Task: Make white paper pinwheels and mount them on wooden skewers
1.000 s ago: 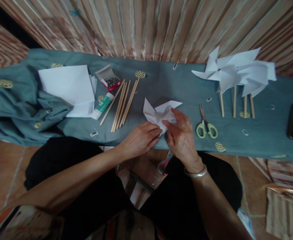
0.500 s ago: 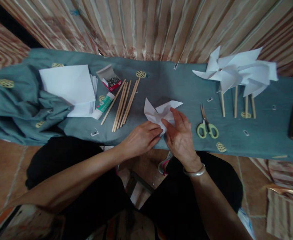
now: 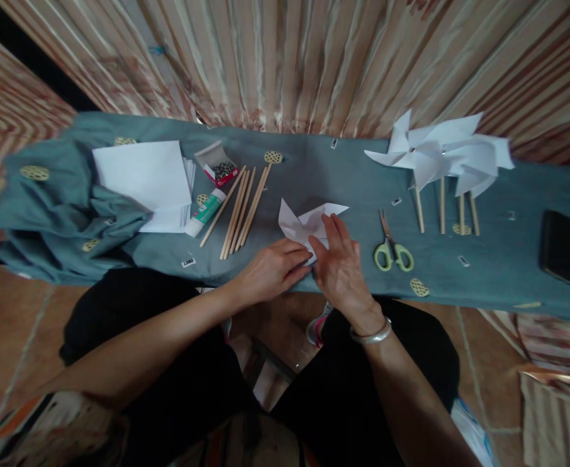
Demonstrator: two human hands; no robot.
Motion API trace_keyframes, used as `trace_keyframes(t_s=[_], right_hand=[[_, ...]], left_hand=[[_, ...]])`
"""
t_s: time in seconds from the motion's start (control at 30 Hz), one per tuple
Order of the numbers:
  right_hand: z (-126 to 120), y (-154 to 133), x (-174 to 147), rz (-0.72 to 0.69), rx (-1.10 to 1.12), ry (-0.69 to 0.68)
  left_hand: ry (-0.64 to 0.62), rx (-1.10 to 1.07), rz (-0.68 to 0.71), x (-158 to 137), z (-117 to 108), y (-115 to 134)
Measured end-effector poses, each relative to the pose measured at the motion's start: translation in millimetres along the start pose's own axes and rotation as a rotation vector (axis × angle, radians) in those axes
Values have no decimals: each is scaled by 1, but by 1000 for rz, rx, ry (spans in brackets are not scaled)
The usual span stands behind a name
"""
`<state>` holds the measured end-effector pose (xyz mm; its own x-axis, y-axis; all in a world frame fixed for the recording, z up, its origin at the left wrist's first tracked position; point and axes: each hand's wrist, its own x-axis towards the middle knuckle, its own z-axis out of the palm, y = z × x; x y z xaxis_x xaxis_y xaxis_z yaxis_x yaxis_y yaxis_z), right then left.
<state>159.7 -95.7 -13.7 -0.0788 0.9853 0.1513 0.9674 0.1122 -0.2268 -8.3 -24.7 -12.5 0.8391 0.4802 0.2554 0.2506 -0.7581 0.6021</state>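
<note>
Near the front edge of the cloth-covered table, a white paper pinwheel [image 3: 292,226] lies between my hands, two pointed blades standing up at its far side. My left hand [image 3: 273,266] is closed on its near-left corner, fingertips pressed together. From the right, my right hand [image 3: 340,266] grips the paper, with the thumb near its centre and the fingers over the right blade. My hands hide the near part of the pinwheel. Green-handled scissors [image 3: 391,250] lie slightly open to the right. To the left are several thin wooden sticks [image 3: 238,217].
A stack of white paper [image 3: 141,172], a glue stick [image 3: 205,213] and an open box of small metal pieces [image 3: 220,167] sit on the left. Finished pinwheels [image 3: 443,152] on sticks lie at the back right. A dark phone [image 3: 561,246] rests far right on the green tablecloth [image 3: 323,172].
The view has shifted slightly, bringing the whole phone into sight. My right fingers have come a little closer together over the right blade; my left hand keeps its grip.
</note>
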Motion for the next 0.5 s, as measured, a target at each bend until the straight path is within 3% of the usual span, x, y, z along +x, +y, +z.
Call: trace_keyframes(t_s=[0.3,0.5], right_hand=[[1,-4,5,-6,-41,64],[1,-7,6,14,-72,11]], left_hand=[[228,-73,-149,5,-24,-17],[271,-53,-298,10,-27,-25]])
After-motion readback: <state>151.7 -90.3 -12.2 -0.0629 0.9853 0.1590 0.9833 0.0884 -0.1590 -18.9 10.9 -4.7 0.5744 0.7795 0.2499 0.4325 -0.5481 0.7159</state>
